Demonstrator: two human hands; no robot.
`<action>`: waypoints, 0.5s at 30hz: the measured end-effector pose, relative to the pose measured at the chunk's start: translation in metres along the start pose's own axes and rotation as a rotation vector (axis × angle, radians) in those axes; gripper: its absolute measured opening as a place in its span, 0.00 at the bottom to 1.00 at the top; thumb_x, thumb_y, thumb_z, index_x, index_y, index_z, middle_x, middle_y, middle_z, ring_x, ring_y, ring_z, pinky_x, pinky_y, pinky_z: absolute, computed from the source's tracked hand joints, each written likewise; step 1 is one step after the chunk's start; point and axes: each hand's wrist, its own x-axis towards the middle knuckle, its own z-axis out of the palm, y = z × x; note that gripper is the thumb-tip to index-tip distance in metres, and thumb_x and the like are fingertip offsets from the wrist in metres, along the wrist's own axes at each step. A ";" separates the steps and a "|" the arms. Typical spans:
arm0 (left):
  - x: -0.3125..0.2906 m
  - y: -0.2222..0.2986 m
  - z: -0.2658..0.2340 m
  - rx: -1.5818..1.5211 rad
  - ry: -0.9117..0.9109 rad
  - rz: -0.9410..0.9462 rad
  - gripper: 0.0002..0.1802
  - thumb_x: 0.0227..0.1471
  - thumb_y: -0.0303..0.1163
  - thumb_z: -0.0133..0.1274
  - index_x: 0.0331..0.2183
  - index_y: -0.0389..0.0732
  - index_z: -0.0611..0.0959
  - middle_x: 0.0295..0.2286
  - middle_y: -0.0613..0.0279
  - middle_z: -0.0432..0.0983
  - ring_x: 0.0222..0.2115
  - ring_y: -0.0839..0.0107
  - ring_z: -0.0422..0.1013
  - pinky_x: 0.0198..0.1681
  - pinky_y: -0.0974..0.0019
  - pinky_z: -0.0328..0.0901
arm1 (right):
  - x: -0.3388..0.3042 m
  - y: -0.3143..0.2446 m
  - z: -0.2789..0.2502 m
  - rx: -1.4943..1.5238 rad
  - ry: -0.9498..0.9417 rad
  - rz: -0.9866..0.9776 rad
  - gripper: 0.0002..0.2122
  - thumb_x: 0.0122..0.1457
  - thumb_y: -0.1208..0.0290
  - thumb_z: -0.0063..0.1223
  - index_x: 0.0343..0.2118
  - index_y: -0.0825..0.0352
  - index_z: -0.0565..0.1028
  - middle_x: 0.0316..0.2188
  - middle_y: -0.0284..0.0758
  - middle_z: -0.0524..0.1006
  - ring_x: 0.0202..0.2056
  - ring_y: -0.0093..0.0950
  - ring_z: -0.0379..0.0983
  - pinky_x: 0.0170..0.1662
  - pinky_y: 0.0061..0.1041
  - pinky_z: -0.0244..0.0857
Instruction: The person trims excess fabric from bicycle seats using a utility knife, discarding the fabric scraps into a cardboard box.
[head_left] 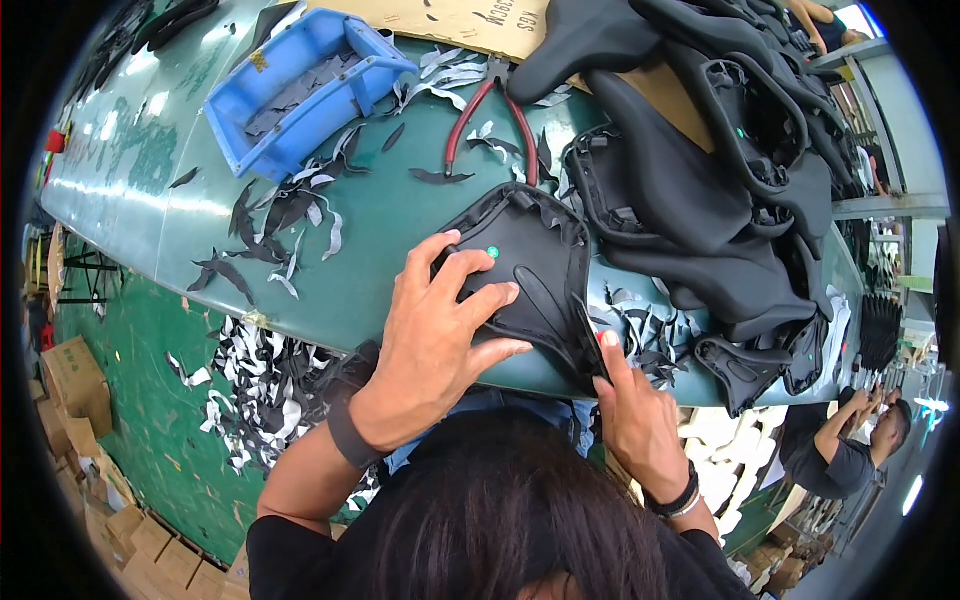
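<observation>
Green tabletop (380, 215) fills my view, strewn with black and white scraps. At its near edge lies a black saddle-shaped cover (530, 270), underside up, long axis running from near right to far left, broad end toward me, a green dot on it. My left hand (435, 335) presses flat on it, fingers spread. My right hand (640, 420) pinches its near edge; my head hides that rim partly.

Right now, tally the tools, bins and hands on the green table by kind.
Red-handled pliers: 1
Blue plastic bin: 1
Left hand and right hand on the black saddle cover: 2
Total: 4
</observation>
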 end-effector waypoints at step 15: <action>-0.009 -0.010 0.001 -0.118 -0.058 -0.034 0.27 0.27 0.31 0.71 0.37 0.44 0.83 0.46 0.61 0.71 0.58 0.51 0.57 0.56 0.52 0.59 | 0.008 0.026 -0.008 0.336 0.109 -0.326 0.26 0.54 0.73 0.58 0.58 0.61 0.66 0.28 0.39 0.76 0.23 0.36 0.71 0.26 0.31 0.67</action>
